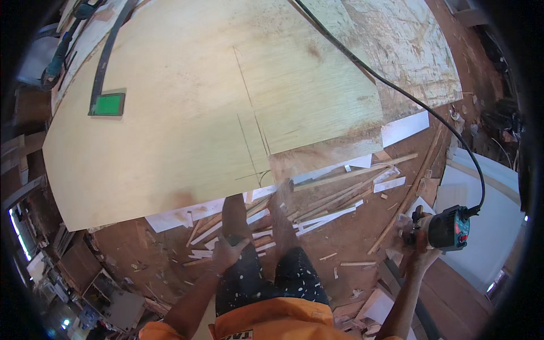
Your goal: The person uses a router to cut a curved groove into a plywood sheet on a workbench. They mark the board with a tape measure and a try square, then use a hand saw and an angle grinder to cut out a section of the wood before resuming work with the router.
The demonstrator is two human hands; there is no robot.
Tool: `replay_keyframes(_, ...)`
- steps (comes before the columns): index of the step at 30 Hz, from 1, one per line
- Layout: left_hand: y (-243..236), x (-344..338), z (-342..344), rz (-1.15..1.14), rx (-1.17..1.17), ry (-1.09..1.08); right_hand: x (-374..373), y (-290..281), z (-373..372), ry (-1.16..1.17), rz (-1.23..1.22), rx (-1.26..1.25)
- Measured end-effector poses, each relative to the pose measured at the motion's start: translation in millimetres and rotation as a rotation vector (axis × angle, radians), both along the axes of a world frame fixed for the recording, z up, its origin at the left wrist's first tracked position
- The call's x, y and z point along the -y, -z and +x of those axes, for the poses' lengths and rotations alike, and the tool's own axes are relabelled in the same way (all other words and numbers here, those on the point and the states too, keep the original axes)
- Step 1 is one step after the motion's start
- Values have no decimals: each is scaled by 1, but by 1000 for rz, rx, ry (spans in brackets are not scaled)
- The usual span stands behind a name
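My right hand point(420, 253) is wrapped round a corded trim router point(449, 229) with a black body and a red switch, held out to the right, off the plywood. Its base end is partly blurred. My left hand point(228, 255) rests on my left leg near the knee, thumb apart, holding nothing. Ahead of me lies a large pale plywood sheet point(170, 141) marked with thin pencil lines and a cut-out step at its near edge. On its left part lies a square point(107, 105) with a long dark blade and a green-faced handle.
The black cable point(391, 85) arcs from the far edge over the sheet to the router. Wood strips and white offcuts point(328, 221) litter the brown floor by my legs. A white panel point(481, 226) leans at right. Another corded power tool point(54, 68) lies far left.
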State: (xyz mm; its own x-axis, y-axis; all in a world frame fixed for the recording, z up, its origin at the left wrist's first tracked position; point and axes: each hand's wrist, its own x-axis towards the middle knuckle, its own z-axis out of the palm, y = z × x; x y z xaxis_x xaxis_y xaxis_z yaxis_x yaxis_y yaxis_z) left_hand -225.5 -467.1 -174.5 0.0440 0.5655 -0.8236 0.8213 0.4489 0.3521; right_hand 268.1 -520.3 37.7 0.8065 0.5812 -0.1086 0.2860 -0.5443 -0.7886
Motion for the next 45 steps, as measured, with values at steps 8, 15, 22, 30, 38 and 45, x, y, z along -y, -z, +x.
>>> replay_keyframes(8, -31, -28, 26, 38, 44, -97, 32, 5, 8, 2, 59, 81)
replay_keyframes(15, -66, -49, 47, 343, 67, 3, 39, -23, 25, -125, -154, 301)
replay_keyframes(22, -190, -149, 175, 970, 469, 424, 66, -49, 40, -16, 9, 260)
replay_keyframes(30, -194, -182, 321, 1022, 122, 654, 85, -98, 36, -30, 92, 404)
replay_keyframes(38, -210, -165, 356, 403, 602, 1112, 93, -139, 22, 69, -159, 526)
replay_keyframes(45, -131, -111, 113, 28, 1037, -386, 46, -172, 41, 62, 81, 670)
